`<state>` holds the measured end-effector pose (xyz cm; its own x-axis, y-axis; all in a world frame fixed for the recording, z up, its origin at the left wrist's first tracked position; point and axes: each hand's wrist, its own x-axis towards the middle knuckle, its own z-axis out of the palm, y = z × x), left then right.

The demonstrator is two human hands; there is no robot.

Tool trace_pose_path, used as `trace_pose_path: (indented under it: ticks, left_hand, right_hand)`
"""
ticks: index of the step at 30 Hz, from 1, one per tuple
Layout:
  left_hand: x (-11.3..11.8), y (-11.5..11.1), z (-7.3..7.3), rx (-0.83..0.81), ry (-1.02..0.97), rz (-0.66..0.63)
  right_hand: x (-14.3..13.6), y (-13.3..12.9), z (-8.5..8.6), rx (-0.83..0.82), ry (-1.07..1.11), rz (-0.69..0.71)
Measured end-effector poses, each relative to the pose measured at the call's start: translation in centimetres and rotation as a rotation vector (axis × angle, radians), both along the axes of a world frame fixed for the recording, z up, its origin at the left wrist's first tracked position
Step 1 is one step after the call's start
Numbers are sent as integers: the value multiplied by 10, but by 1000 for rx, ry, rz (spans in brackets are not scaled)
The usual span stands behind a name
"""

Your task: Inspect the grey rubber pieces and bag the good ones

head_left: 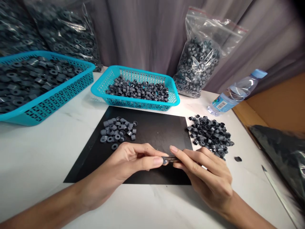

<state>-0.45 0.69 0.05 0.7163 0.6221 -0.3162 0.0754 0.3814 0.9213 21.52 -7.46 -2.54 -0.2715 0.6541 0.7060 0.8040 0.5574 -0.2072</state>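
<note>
Above the black mat, my left hand pinches a small dark grey piece between thumb and fingers. My right hand is closed around a thin metal tool, whose tip meets the small piece. The fingers hide most of the tool, so its type is hard to tell. A loose group of grey ring-like pieces lies on the mat's left part, beyond my left hand. Beyond my right hand, a heap of dark cap-like pieces overlaps the mat's right edge.
Two blue baskets, one at left and one at centre, hold grey pieces. Filled plastic bags stand behind, one at right. A water bottle leans at right, near a cardboard box and a pointed blade.
</note>
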Motion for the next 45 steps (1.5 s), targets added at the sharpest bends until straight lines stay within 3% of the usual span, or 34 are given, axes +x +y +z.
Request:
trace_pose_path:
  ticks: [4, 14, 20, 38, 45]
  left_hand:
    - [1, 0, 1, -52, -35, -38]
    - [3, -2, -1, 11, -1, 17]
    - [3, -3, -8, 37, 37, 113]
    - [1, -2, -10, 45, 91, 144]
    - [5, -3, -4, 46, 46, 105]
  right_hand:
    - [0, -1, -1, -1, 5, -5]
    - [1, -1, 9, -65, 182, 7]
    - [3, -2, 5, -152, 146, 73]
    - [3, 2, -4, -113, 94, 32]
    - [2, 4, -4, -84, 72, 30]
